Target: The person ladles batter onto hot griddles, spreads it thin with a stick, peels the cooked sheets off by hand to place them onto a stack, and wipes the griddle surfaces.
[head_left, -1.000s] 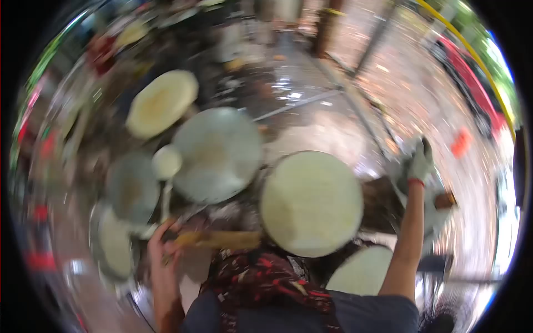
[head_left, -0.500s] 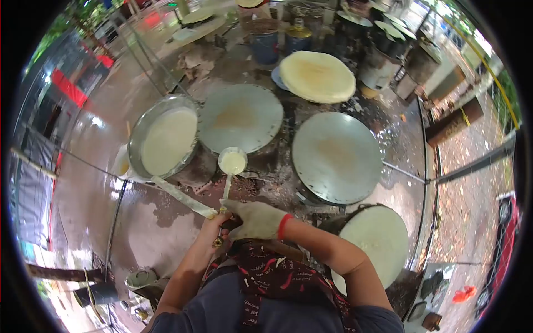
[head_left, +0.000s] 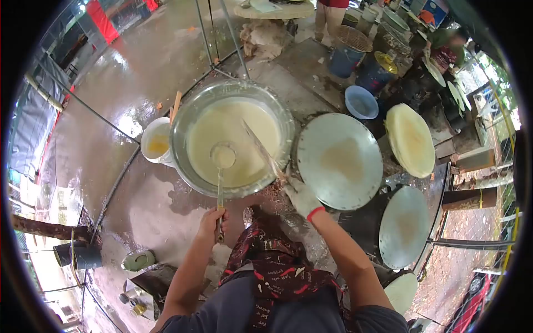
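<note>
My left hand [head_left: 212, 224] is closed round the handle of a ladle [head_left: 223, 156], whose bowl lies in the pale batter [head_left: 233, 130] inside a large metal basin [head_left: 179, 145]. A white glove with a red cuff covers my right hand [head_left: 300, 196], which grips the end of a long flat spatula [head_left: 261, 147]. The spatula's far part reaches over the basin's rim and above the batter. Just right of the gloved hand is a round griddle [head_left: 340, 161] with a brownish patch at its centre.
A second griddle [head_left: 404, 227] stands at the lower right, below a stack of round flat sheets [head_left: 411, 140]. A white bucket [head_left: 157, 140] touches the basin's left side. Farther back are a blue bowl [head_left: 361, 102], blue buckets and two people, partly visible.
The view has swung left toward the basin. My hands have separated; the ladle has moved into the batter, and the spatula is now in my gloved right hand over the basin.
</note>
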A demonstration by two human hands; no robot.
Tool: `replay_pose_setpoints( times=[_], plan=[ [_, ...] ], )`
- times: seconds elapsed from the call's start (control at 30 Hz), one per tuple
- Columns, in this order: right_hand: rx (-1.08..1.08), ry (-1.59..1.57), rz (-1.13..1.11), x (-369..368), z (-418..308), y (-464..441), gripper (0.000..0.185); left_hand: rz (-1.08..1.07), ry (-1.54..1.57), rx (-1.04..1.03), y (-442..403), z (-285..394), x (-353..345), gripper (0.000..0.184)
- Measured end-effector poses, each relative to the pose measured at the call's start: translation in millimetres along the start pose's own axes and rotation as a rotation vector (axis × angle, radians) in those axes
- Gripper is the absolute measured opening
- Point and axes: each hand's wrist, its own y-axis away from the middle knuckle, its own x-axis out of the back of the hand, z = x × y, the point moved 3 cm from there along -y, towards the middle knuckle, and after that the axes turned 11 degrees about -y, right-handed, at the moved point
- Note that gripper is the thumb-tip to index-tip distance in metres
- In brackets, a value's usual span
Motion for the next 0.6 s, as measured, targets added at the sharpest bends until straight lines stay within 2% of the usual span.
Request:
replay_pose_setpoints(
  times=[0.03,0.13,0.23,0.27,0.37,0.4,0.43,0.5,0.53,0.6],
  plan=[
    [-0.031,0.171,0.022,-3.6,2.8,-32.3,0.040,0.028,-0.025,0.043,-23.2,14.0,19.6,0.011],
    [-0.113,0.242,-0.007,-23.1,9.8,-101.4,0.040,0.041,-0.145,0.147,-94.4,31.9,73.6,0.012],
    [-0.225,0.378,0.066,-30.7,-18.3,-154.1,0.040,0.024,-0.515,0.149,-169.6,38.9,100.6,0.018],
    [-0.143,0.380,0.110,-34.0,-9.1,-174.3,0.039,0.103,-0.694,0.063,-185.3,47.8,100.8,0.020],
    [-0.080,0.557,-0.229,-46.3,64.5,-245.5,0.042,0.296,-1.163,-0.184,-219.8,76.4,85.0,0.027],
    [-0.571,0.081,-0.367,-44.8,61.1,-247.1,0.039,0.331,-1.283,-0.251,-246.1,68.3,93.1,0.030],
    [-0.608,-0.098,-0.325,-41.4,40.3,-243.5,0.038,0.365,-1.404,-0.323,-264.3,66.4,98.2,0.032],
    [-0.673,-0.455,-0.232,-32.6,-2.1,-219.1,0.036,0.174,-1.030,-0.114,-274.5,55.5,92.2,0.022],
    [-0.693,-0.258,-0.123,-39.3,-21.4,-208.8,0.037,0.086,-0.834,-0.009,-274.3,46.3,81.8,0.019],
    [-0.592,-0.347,-0.146,-76.1,35.4,-196.3,0.042,-0.080,-0.454,0.185,-273.0,37.7,63.5,0.016]
  ],
)
